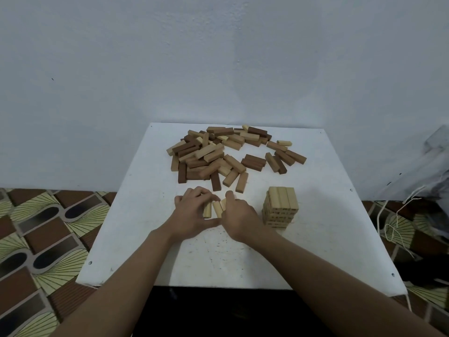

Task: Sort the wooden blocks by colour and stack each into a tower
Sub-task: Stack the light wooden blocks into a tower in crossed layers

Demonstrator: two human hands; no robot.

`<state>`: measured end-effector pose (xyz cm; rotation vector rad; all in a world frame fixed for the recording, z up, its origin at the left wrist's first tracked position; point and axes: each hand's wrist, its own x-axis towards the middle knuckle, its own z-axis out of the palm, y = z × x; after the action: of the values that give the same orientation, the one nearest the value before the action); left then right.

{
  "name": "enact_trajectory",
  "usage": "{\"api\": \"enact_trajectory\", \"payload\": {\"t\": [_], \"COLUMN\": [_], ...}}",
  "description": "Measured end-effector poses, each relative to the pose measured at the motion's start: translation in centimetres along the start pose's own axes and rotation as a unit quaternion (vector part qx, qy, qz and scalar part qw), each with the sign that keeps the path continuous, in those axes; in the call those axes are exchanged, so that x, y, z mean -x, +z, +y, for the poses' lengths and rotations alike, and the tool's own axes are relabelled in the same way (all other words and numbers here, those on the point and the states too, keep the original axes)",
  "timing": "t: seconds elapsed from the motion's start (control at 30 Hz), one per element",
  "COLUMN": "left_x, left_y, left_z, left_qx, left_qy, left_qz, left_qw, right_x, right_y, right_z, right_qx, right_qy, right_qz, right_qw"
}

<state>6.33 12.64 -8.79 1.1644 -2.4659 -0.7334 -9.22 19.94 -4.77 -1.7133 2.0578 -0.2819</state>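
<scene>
A mixed pile of wooden blocks [226,154] in pale, tan and dark brown lies at the far side of the white table [315,251]. A tower of pale blocks [280,207], several layers high, stands at the right of the middle. Just left of it, three pale blocks [217,209] lie side by side on the table between my hands. My left hand [194,215] cups them from the left with fingers curled over the far ends. My right hand [239,216] presses against them from the right.
The table stands against a plain pale wall. Patterned floor tiles [41,239] show on both sides. A white cord [393,229] and a dark bundle [435,181] lie on the floor at the right.
</scene>
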Motion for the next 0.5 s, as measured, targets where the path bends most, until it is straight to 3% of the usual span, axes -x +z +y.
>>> {"api": "enact_trajectory", "payload": {"t": [0.5], "left_x": [1.3], "left_y": [-1.3], "left_z": [-0.6], "left_qx": [0.098], "left_qy": [0.004], "left_qz": [0.000], "left_qw": [0.995], "right_x": [-0.3], "right_y": [0.2], "right_z": [0.7], "right_qx": [0.021], "right_qy": [-0.086], "right_qz": [-0.029], "right_qw": [0.996]}}
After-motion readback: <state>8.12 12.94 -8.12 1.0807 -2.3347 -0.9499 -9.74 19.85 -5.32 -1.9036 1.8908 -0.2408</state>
